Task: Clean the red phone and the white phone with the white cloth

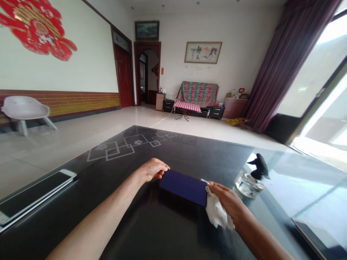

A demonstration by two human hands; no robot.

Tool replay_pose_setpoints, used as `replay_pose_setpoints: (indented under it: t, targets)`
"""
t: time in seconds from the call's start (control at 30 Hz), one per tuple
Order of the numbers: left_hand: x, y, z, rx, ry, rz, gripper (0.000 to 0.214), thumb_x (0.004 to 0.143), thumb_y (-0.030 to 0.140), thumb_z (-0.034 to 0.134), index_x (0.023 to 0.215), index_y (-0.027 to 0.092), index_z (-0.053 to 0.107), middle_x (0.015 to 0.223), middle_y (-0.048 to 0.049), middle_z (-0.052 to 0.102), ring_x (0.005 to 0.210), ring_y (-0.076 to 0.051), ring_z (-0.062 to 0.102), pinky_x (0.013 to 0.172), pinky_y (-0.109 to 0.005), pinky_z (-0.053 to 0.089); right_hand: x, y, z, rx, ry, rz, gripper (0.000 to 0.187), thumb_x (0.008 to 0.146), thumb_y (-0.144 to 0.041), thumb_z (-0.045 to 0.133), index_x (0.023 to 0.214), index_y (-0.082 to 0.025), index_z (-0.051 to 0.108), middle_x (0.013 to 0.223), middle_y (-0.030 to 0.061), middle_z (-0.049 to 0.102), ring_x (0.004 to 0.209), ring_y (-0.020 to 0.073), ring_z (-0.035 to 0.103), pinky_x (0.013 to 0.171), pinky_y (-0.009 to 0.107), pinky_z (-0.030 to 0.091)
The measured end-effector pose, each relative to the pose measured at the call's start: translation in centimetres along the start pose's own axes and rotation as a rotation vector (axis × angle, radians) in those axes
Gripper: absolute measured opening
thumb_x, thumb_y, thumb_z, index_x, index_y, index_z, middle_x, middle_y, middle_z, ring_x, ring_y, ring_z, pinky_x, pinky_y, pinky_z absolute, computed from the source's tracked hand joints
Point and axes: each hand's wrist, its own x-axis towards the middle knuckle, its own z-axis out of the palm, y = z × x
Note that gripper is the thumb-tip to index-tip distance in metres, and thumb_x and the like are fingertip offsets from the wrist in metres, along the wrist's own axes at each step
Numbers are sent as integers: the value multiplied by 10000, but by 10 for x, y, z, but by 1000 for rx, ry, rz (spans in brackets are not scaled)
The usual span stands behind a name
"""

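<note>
Just above the black tabletop, a dark smartphone point(184, 187) with a bluish screen is held tilted between my two hands. My left hand point(155, 169) pinches its left end, fingers closed at the upper corner. At the other end, my right hand point(223, 196) is closed on a crumpled white tissue point(217, 211), which touches the phone's right edge. Part of the tissue hangs down below the fingers. The fingertips behind the phone are hidden.
A clear spray bottle point(249, 184) with a black nozzle stands right of my right hand. White tablets point(35, 196) appear stacked at the left. Another device point(314, 234) lies at the lower right. Beyond the glossy table point(173, 148) stands a white chair point(25, 108).
</note>
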Motion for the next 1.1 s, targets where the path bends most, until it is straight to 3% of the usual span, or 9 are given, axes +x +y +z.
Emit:
replay_pose_setpoints:
  t: [0.13, 0.27, 0.4, 0.53, 0.63, 0.7, 0.73, 0.9, 1.1]
  targets:
    - [-10, 16, 24, 5, -100, -29, 141, 552, 116, 654, 688, 92, 683, 463, 37, 506, 450, -68, 444, 420, -171, 357, -34, -5, -16, 188, 78, 12, 274, 569, -298, 729, 796, -158, 668, 579, 18, 659, 485, 157, 607, 470, 237, 466]
    - [-19, 30, 69, 35, -240, -49, 196, 529, 165, 694, 714, 99, 682, 473, 52, 505, 449, -60, 437, 426, -166, 347, -80, -6, -49, 265, 238, -28, 377, 566, -293, 729, 906, -144, 667, 655, 30, 689, 550, 162, 633, 530, 243, 494]
    - [-28, 38, 136, 94, -373, -74, 210, 538, 163, 716, 732, 95, 676, 491, 52, 511, 440, -55, 428, 440, -176, 363, -124, -9, -92, 326, 363, -70, 411, 560, -301, 734, 932, -138, 671, 703, 46, 708, 583, 169, 647, 546, 244, 503]
    - [-28, 43, 215, 180, -464, -77, 162, 658, 126, 692, 809, 76, 660, 519, 49, 492, 465, -62, 450, 473, -183, 396, -160, -16, -139, 317, 520, -91, 454, 572, -325, 731, 984, -142, 677, 708, 57, 717, 573, 187, 657, 509, 248, 503]
    - [-21, 49, 272, 263, -526, -75, 193, 809, 179, 631, 964, 65, 626, 773, -48, 613, 660, -127, 582, 611, -263, 496, -179, -17, -169, 227, 586, -104, 480, 603, -382, 715, 1023, -151, 680, 727, 67, 722, 614, 213, 676, 534, 271, 525]
    - [-14, 53, 305, 308, -576, -61, 288, 904, 302, 548, 1146, 146, 541, 1120, -80, 578, 928, -199, 601, 778, -390, 521, -188, -15, -187, 178, 623, -96, 504, 615, -421, 705, 1042, -156, 678, 739, 73, 724, 626, 227, 682, 541, 286, 534]
    - [-11, 55, 320, 325, -597, -49, 309, 904, 306, 546, 1172, 152, 528, 1162, -87, 560, 971, -214, 590, 807, -412, 512, -190, -13, -195, 171, 640, -86, 522, 615, -434, 705, 1057, -157, 673, 742, 74, 725, 626, 230, 683, 544, 291, 536]
    - [9, 63, 374, 406, -669, 16, 312, 900, 303, 552, 1174, 154, 531, 1176, -88, 556, 975, -215, 587, 804, -408, 513, -189, 0, -226, 233, 692, 10, 689, 574, -437, 747, 1181, -153, 587, 713, 60, 725, 594, 224, 675, 516, 278, 518]
    - [31, 67, 409, 533, -696, 67, 314, 899, 303, 554, 1173, 153, 531, 1176, -88, 556, 976, -217, 587, 803, -408, 513, -179, 13, -239, 273, 669, 97, 823, 507, -455, 791, 1218, -132, 532, 725, 75, 727, 645, 254, 686, 538, 293, 527]
